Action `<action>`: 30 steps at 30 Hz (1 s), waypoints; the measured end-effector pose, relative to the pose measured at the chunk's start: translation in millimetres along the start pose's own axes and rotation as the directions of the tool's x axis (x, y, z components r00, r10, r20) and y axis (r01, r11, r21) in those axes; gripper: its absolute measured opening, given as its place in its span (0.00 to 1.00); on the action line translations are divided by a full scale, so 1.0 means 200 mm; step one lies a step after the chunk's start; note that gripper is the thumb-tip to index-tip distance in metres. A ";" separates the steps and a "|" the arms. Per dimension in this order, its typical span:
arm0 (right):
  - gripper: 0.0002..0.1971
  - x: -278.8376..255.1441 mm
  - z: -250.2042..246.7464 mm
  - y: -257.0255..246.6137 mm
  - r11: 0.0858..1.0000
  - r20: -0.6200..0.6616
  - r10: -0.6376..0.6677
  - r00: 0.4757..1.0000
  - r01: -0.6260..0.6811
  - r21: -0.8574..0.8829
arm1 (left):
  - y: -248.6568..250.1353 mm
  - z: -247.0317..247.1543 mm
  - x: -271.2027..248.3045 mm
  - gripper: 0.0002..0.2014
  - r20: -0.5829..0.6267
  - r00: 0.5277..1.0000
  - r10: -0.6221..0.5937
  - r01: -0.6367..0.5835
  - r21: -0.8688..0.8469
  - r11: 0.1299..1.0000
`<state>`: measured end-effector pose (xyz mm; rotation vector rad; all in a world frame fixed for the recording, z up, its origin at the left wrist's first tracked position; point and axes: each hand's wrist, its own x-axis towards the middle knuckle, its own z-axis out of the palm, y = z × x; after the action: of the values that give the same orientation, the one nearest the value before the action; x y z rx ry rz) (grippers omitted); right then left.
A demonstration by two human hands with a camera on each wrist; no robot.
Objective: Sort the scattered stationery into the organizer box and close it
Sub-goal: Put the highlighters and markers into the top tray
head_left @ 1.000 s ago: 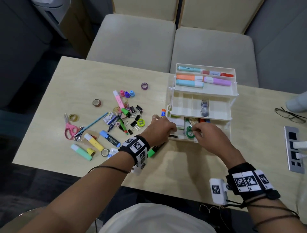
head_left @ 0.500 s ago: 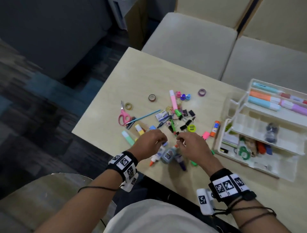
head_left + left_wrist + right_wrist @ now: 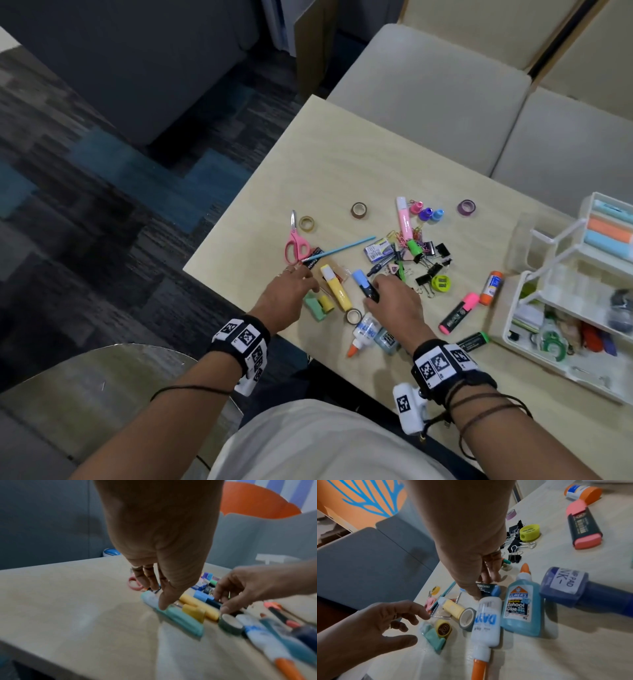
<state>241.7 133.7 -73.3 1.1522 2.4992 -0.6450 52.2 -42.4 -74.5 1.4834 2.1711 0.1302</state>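
The white tiered organizer box (image 3: 565,373) stands open at the right, with highlighters in its top tray. Scattered stationery covers the table's left half. My right hand (image 3: 371,291) pinches the blue-capped dark highlighter (image 3: 488,589) between thumb and fingers as it lies on the table. My left hand (image 3: 306,281) hovers with relaxed fingers over the mint highlighter (image 3: 313,305) and holds nothing; its thumb tip touches the mint highlighter (image 3: 181,619). Between the hands lies a yellow highlighter (image 3: 337,287).
Near the front edge lie a tape roll (image 3: 352,315), a white glue bottle (image 3: 486,622), a blue glue bottle (image 3: 520,608) and an ink bottle (image 3: 573,588). Pink scissors (image 3: 294,245), binder clips (image 3: 431,267), a pink highlighter (image 3: 459,311) and a glue stick (image 3: 491,282) lie farther out.
Both hands left the organizer box, passed over the glue bottles, and moved left to the highlighters. My right hand has taken hold of the blue-capped one.
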 end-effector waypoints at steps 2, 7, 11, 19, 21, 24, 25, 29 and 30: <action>0.10 0.01 0.00 -0.01 1.000 0.010 0.014 1.000 -0.014 0.000 | -0.04 0.00 0.01 0.23 0.064 0.997 0.049 -0.053 0.077 0.996; 0.12 0.01 -0.04 -0.03 0.993 0.050 0.080 0.996 -0.084 0.079 | -0.08 -0.04 0.07 0.18 0.148 0.983 0.104 -0.134 0.207 0.969; 0.12 -0.01 -0.09 -0.03 0.987 0.009 0.084 0.996 -0.085 0.138 | -0.10 -0.09 0.10 0.15 0.205 0.966 0.160 -0.206 0.231 0.951; 0.18 -0.14 -0.21 0.15 0.863 -0.151 0.034 0.988 0.048 0.502 | 0.03 -0.36 0.16 0.06 0.161 0.967 0.196 -0.182 -0.097 0.979; 0.28 -0.20 -0.26 0.22 0.833 -0.214 0.026 0.977 0.097 0.545 | 0.14 -0.41 0.22 0.06 0.126 0.968 0.219 -0.201 -0.137 0.970; 0.32 -0.27 -0.32 0.35 0.838 -0.331 0.015 0.943 0.169 0.519 | 0.36 -0.47 0.33 0.10 0.044 0.969 0.244 -0.227 -0.234 0.945; 0.31 -0.30 -0.34 0.41 0.835 -0.357 0.034 0.933 0.170 0.524 | 0.47 -0.49 0.37 0.11 0.019 0.967 0.254 -0.240 -0.268 0.933; 0.25 -0.42 -0.46 0.64 0.817 -0.470 0.122 0.874 0.181 0.548 | 0.84 -0.53 0.48 0.10 -0.067 0.959 0.276 -0.280 -0.373 0.884; 0.24 -0.46 -0.50 0.72 0.812 -0.505 0.170 0.846 0.170 0.558 | 0.94 -0.53 0.50 0.10 -0.086 0.955 0.283 -0.293 -0.399 0.869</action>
<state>401.3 210.6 14.3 1.7575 2.8343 -1.3304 135.9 144.3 48.9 1.5434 1.7792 0.6683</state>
